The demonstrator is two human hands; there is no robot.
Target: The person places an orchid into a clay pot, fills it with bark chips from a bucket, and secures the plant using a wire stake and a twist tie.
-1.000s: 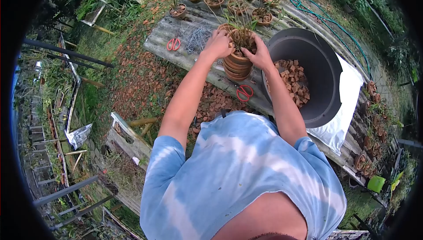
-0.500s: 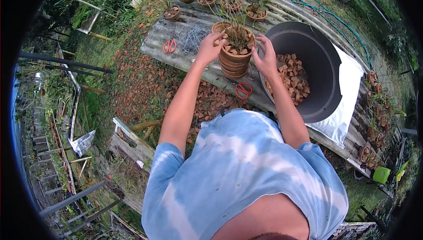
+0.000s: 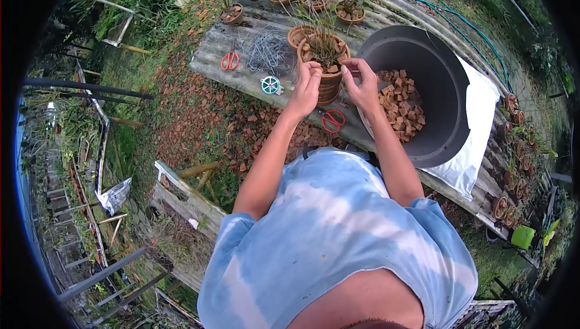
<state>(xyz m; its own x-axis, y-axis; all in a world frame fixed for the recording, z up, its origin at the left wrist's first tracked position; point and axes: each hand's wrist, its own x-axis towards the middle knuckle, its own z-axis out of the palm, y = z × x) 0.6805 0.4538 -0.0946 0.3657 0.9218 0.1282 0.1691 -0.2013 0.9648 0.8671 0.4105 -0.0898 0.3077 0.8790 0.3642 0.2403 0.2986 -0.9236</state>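
at the left of the corrugated table (image 3: pixel 208 66) lay red-handled scissors (image 3: pixel 229 61), then a tangle of cut wire (image 3: pixel 267 52) and, nearer, a green-and-white spool (image 3: pixel 270 85). a moment earlier the left forearm had mostly covered that spool; now it lay in plain sight, because the left hand (image 3: pixel 307 90) had come round from the left rim to the near one. its thumb and fingers were narrow, pinched, as far as i could judge, on a small brick chunk (image 3: pixel 317 71).

the potted plant (image 3: pixel 326 51) stood upright on a stack of clay pots (image 3: pixel 329 92), between the hands. i took the shift to mean the work had passed to the near edge of the filling. just right of the stack lay a second red pair (image 3: pixel 332 121). the right hand (image 3: pixel 362 84) was half curled at the near-right rim; whether it held anything, i couldn't tell. farther right stood the black tub (image 3: pixel 444 87), partly filled with brick pieces (image 3: pixel 400 108).
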